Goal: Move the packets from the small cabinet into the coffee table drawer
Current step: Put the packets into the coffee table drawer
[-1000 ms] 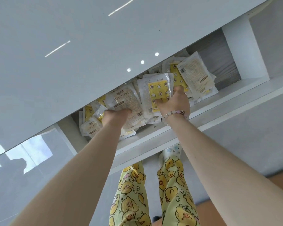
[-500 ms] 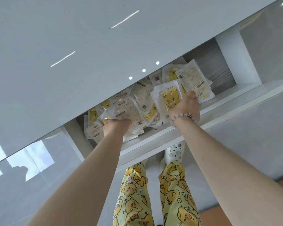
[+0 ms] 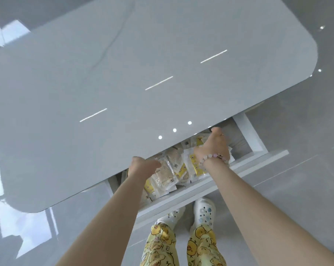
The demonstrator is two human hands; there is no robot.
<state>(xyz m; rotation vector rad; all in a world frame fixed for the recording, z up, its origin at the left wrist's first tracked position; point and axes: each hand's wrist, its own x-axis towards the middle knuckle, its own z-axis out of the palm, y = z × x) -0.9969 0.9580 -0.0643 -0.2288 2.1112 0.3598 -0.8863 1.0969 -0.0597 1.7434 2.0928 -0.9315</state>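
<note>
Packets (image 3: 170, 175) heaped in drawer (image 3: 193, 191), under both hands' fingers (image 3: 216, 131)

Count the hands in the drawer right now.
2. The left hand rests on the packets at the drawer's left; the right hand reaches deeper on the right, fingertips hidden under the tabletop.
</note>
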